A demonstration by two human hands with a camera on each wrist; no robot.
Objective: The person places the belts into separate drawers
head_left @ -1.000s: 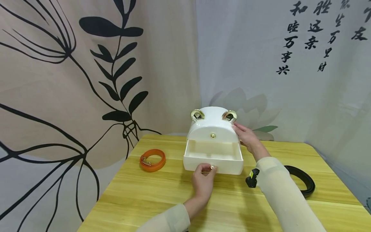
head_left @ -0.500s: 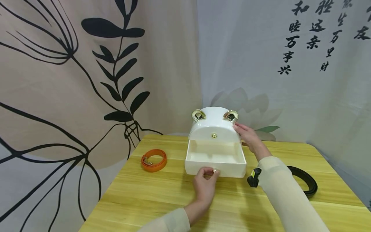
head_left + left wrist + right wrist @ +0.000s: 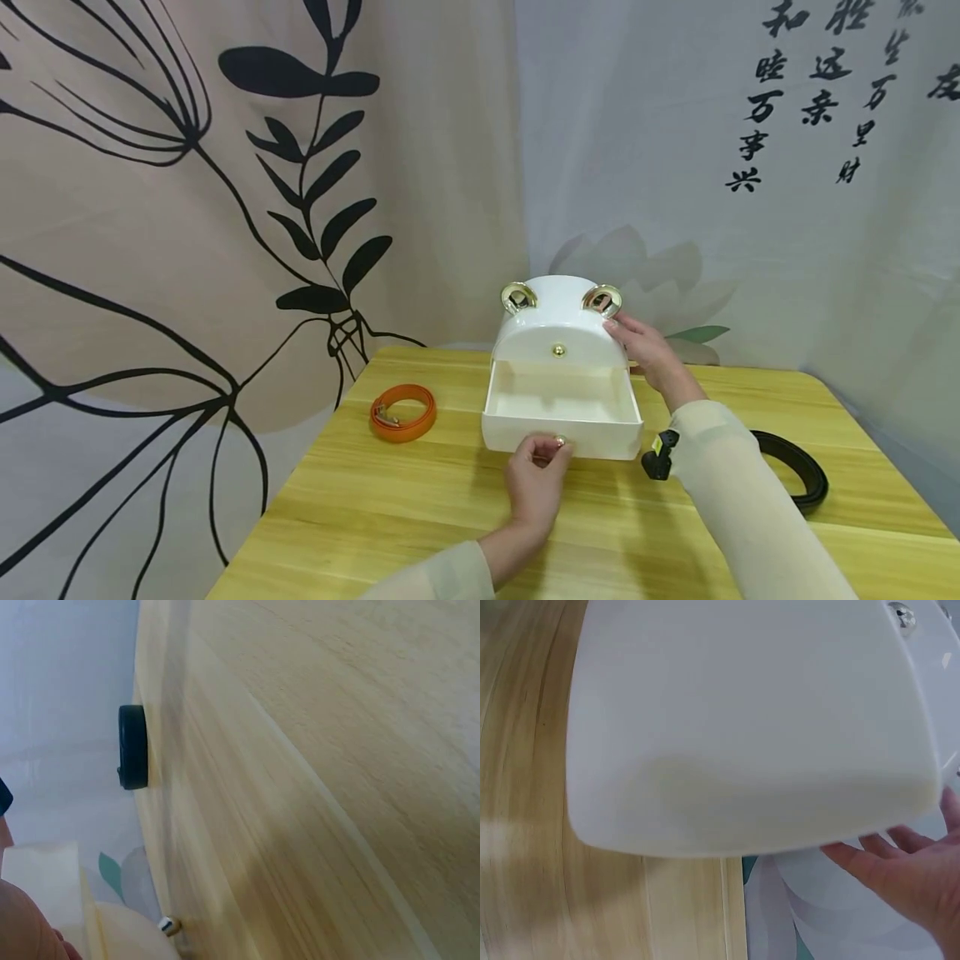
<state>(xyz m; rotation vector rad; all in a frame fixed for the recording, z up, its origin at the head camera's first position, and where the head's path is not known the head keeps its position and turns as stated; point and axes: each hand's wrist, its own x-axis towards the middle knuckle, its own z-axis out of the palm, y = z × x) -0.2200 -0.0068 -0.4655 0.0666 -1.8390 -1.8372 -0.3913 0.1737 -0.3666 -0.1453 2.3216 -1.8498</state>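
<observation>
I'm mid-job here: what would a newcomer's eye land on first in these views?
Probably the glossy white box at the table's far middle, its two gold rings on top and its drawer pulled open. Next, the left hand pinching the drawer knob, with the right hand at the box's right rear. Then the orange coil on the table's left.

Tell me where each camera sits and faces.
Head: on the head, facing forward and down at the white drawer box; left hand, right hand and both sleeves show.
Left wrist: worn there, facing across the wood-grain table; left hand lower left.
Right wrist: worn there, facing the box's side; right hand shows.
Head and left wrist share the coiled black belt.
</observation>
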